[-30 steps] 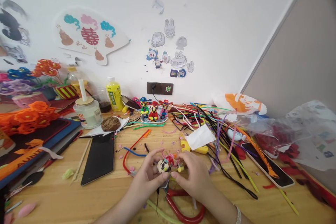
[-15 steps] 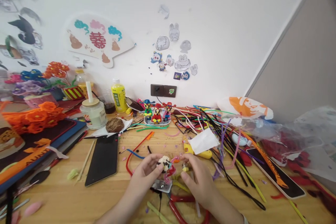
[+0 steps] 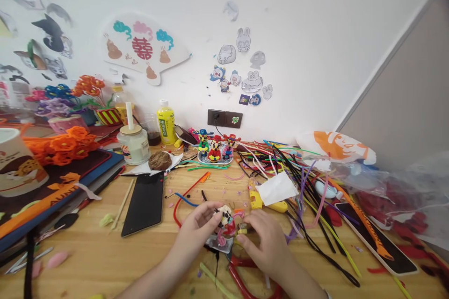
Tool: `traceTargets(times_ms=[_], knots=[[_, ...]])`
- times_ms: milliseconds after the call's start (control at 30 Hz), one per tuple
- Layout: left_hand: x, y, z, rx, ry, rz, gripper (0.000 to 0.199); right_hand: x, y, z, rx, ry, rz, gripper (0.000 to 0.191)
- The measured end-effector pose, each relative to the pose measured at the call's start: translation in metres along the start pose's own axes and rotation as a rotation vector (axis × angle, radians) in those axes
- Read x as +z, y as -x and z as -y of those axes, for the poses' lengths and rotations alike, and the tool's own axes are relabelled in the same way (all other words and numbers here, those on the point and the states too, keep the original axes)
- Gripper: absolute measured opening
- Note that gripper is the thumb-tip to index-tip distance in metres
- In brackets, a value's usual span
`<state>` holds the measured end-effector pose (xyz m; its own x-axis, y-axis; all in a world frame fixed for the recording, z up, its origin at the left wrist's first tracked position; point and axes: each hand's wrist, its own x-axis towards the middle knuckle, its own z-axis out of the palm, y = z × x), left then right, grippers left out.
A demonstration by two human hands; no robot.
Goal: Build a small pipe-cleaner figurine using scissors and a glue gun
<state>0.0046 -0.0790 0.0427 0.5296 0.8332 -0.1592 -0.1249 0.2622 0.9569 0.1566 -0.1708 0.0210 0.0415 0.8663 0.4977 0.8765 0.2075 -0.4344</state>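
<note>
Near the front middle of the table, my left hand (image 3: 201, 224) grips a small figure (image 3: 226, 219) between thumb and fingers; it has a cream and black head and red and pink parts below. My right hand (image 3: 264, 240) is just to the right of the figure, its thumb and fingers curved and apart, close to a small yellowish piece (image 3: 242, 228). Whether the fingertips touch that piece is unclear. Under the hands are a small metallic plate (image 3: 224, 245) and red-handled pliers or scissors (image 3: 240, 280), partly hidden.
Three small figures (image 3: 214, 149) stand on a plate at the back. A yellow glue gun (image 3: 278, 206) and many pipe cleaners (image 3: 305, 196) lie to the right. A black phone (image 3: 143, 205), candle jar (image 3: 133, 145), yellow bottle (image 3: 166, 124) and paper cup (image 3: 21, 163) are left.
The view has shifted, so the table and wall appear further right. The figure has turned slightly in my left hand, and my right hand has come nearer to it.
</note>
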Motion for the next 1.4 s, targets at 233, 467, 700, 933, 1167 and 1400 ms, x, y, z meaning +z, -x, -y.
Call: traceTargets(times_ms=[233,467,700,933,1167,1400], knots=[[-0.0005,-0.0012,0.0031,-0.007,-0.008,0.021,0.036,-0.0037,-0.0017,0.0033,0.029,0.019,0.038,0.020],[-0.0007,-0.0022,0.0056,0.010,-0.028,0.018,0.035,-0.0017,-0.0023,0.0022,-0.001,0.084,0.021,0.022],[-0.0003,-0.0015,0.0044,0.011,-0.043,0.016,0.032,-0.0002,-0.0024,0.0026,0.010,0.104,0.037,0.022],[-0.0008,-0.0022,0.0045,0.039,-0.052,0.000,0.031,-0.0017,-0.0021,0.0022,0.012,0.131,0.047,0.020],[-0.0013,-0.0021,0.0043,0.024,-0.052,0.018,0.032,-0.0022,-0.0013,0.0030,0.017,0.160,0.101,0.021],[-0.0002,-0.0020,0.0038,0.047,-0.044,0.003,0.031,-0.0034,-0.0035,0.0037,-0.002,0.162,0.069,0.020]])
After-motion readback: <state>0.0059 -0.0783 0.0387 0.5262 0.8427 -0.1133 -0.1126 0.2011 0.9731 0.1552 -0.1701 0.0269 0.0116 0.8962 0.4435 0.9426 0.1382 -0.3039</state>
